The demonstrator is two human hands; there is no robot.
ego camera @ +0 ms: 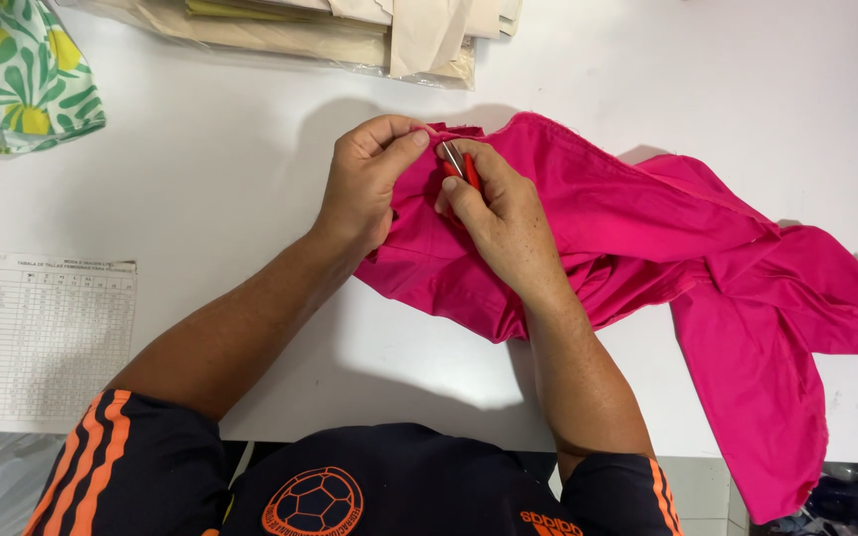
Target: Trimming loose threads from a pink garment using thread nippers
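- The pink garment point(647, 238) lies rumpled on the white table point(211, 159), its bulk trailing off to the right and over the table's near edge.
- The left hand point(364, 184) pinches the garment's upper edge between thumb and fingers, holding a short stretch of seam taut.
- The right hand point(503, 213) is clenched around a small red snipper point(465, 169); its metal tip points at the seam just beside the left thumb.
- Whether the blades are parted or closed on a thread is too small to tell.
- Judged from this, the step in hand is trimming or picking a thread at that edge, with the cloth steadied by one hand and cut by the other.
- The next move seems to call for a fine, shallow nip: the tip must catch only thread, not the cloth beneath, and stay clear of the left thumb, which sits almost touching it.
- The left pinch would need to keep its tension so the seam stays lifted.
- A printed chart point(42, 337) lies at the left edge, a green leafy cloth point(22, 69) at the far left corner, and a stack of cream fabric point(350, 30) at the far edge, all well apart from the hands.
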